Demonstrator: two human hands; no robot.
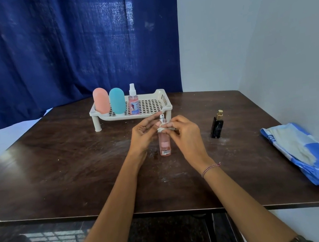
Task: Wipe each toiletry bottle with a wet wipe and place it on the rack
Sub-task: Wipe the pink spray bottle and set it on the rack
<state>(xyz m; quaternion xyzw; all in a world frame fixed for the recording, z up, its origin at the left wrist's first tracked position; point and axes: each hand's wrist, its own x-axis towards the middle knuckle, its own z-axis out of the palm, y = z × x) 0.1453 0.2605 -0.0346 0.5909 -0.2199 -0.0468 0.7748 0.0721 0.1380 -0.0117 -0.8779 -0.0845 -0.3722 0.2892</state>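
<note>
The pink spray bottle (164,143) stands upright in the middle of the bench (58,165), its base apparently resting on the wood, just in front of the white rack (163,96). Both hands meet at its neck. The left hand (143,133) curls its fingers round the upper part from one side, and the right hand (185,132) pinches a wet wipe (161,129) bunched round the shoulder, just below the bare silver nozzle (162,118). The main risk, as I judge it, is that the grip sits high on a tall, narrow bottle. A hard twist of the wipe could tip the base sideways or make it skid on the bench. A finger pressing down on the uncapped nozzle could also fire a spray. The wet plastic may be slippery when lifted to the rack, where a salmon silicone bottle (101,100), a teal silicone bottle (117,103) and a capped mist bottle (133,102) already stand at the left end. Setting this one down too close could knock the mist bottle over, though the rack is free to the right. The black perfume bottle (216,126) stands well apart on the right, not yet on the rack, with the blue wipe pack (315,156) beyond it.
</note>
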